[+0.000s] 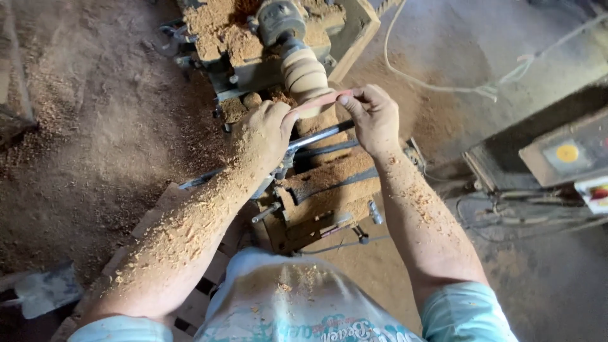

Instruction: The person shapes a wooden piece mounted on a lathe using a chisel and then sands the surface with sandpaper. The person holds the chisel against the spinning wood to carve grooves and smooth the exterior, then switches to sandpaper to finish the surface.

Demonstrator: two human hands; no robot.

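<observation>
Floor: lay thick with sawdust left of both hands.
Lathe: stood under and beyond the fingers, caked in shavings.
Grey box: sat well to the right of the right hand, with a yellow round button.
Wooden piece: was mounted on the lathe, ribbed and pale, just beyond the fingers.
Left hand: was dusted with shavings; its fingers were closed on the left end of the strip.
Right hand: had fingers pinched shut on the right end.
Strip: pinkish, stretched between both hands, lay against the wooden piece.
</observation>
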